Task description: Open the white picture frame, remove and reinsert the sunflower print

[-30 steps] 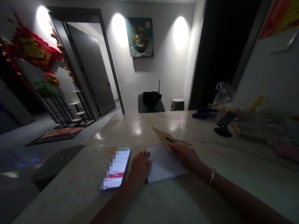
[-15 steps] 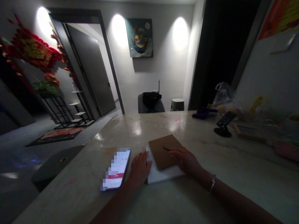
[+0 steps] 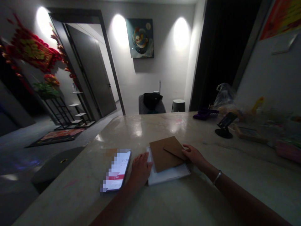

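A brown square card or cover (image 3: 162, 160) lies askew on a thin white book-like item (image 3: 169, 175). Across the brown surface runs a thin dark stick (image 3: 174, 152), pencil-like, though its kind is unclear. My left hand (image 3: 141, 168) lies flat against the left edge of the white item, fingers apart. By the brown card's right corner, my right hand (image 3: 192, 154) has its fingers loosely stretched near the stick's right end; whether they touch it is hard to tell. To the left of my left hand is a phone (image 3: 118, 172), its lit screen partly blurred out.
A black phone stand (image 3: 224, 133), a purple cloth item (image 3: 204, 115), a wooden-edged frame (image 3: 250, 134) and a clear plastic bag (image 3: 224, 95) sit at the table's right. Beyond the far edge stand a chair (image 3: 141, 105) and a stool (image 3: 178, 106).
My right hand has slid right, off the brown card's middle, uncovering more of the dark stick, which stays put. My left hand and the phone have hardly moved.
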A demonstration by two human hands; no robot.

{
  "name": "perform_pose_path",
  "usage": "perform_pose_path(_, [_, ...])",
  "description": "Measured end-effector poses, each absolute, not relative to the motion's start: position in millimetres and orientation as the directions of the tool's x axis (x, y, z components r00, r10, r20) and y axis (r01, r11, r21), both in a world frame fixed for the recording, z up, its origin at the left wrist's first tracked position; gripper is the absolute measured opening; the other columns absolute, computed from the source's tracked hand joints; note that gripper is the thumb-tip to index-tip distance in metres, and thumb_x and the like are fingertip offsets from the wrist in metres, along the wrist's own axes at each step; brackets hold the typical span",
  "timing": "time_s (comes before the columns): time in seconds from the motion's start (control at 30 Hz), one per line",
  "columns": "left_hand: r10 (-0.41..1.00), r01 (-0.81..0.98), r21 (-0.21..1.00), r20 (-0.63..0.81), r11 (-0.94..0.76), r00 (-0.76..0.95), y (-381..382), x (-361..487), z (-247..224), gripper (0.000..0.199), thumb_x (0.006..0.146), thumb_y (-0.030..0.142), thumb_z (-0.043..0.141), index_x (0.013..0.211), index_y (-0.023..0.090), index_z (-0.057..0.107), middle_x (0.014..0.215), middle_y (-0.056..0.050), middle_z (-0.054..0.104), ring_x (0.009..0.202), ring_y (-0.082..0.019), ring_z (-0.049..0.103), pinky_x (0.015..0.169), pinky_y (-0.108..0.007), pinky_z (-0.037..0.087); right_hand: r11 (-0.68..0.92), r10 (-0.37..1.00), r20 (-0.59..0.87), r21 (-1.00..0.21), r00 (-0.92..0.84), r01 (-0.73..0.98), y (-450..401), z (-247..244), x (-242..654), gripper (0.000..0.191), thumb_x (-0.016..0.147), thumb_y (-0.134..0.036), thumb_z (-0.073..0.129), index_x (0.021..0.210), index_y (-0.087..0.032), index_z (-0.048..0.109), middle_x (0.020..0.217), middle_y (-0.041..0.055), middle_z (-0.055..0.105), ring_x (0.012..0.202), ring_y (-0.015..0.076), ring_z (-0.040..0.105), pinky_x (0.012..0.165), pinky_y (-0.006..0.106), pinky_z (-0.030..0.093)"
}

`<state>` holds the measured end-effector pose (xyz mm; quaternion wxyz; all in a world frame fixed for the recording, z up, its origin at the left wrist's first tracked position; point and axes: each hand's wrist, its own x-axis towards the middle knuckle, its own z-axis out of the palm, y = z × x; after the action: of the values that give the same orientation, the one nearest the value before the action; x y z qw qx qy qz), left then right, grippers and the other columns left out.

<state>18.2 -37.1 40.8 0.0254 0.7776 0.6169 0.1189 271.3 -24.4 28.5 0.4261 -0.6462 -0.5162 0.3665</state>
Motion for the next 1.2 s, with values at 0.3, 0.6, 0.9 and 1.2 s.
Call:
perform_pose_path(0.3, [0.947,0.939,0.184,0.196,-0.292,0.256,-37.1,14.4,38.0,0.041,0.084,0.022,0.027,0.122,0.013,0.041,0.126,-0.011,0.047,0.117,-0.02,0.039,0.1,-0.038,0.025,-0.115,0.991,-0.125,-0.981,-0.055,0.155,-40.0,47.3,282.5,0.045,0.067,-0.032,0.056,0.108,-0.013,0.051,0.077,0.003,0.064,0.07,0.0159,0.06,0.057,0.024,0.045])
perform_pose_path(0.6, [0.95,0.934,0.22,0.199,-0.282,0.24,-37.9,17.9,40.2,0.044,0.086,0.03,0.025,0.122,0.011,0.04,0.126,-0.012,0.046,0.116,-0.022,0.04,0.099,-0.037,0.027,-0.135,0.981,-0.176,-0.923,-0.085,0.359,-43.4,45.7,281.4,0.044,0.068,-0.029,0.057,0.109,-0.014,0.05,0.065,-0.0013,0.056,0.057,0.0107,0.052,0.047,0.019,0.036])
perform_pose_path(0.9, [0.957,0.921,0.274,0.159,-0.278,0.242,-33.9,13.9,40.8,0.045,0.085,0.032,0.027,0.123,0.012,0.038,0.122,-0.013,0.05,0.113,-0.022,0.044,0.097,-0.037,0.029,-0.094,0.988,-0.133,-0.915,-0.073,0.392,-44.9,42.1,274.0,0.042,0.07,-0.025,0.056,0.11,-0.012,0.05,0.062,-0.0028,0.051,0.054,0.0095,0.049,0.045,0.019,0.035])
perform_pose_path(1.2, [0.963,0.898,0.347,0.107,-0.268,0.246,-32.9,8.3,46.9,0.048,0.079,0.04,0.038,0.118,0.013,0.043,0.121,-0.013,0.05,0.112,-0.023,0.044,0.096,-0.037,0.031,-0.098,0.972,-0.168,-0.923,-0.162,0.372,-47.1,42.9,275.8,0.045,0.067,-0.02,0.055,0.11,-0.007,0.05,0.063,-0.0009,0.056,0.051,0.0096,0.052,0.048,0.022,0.04])
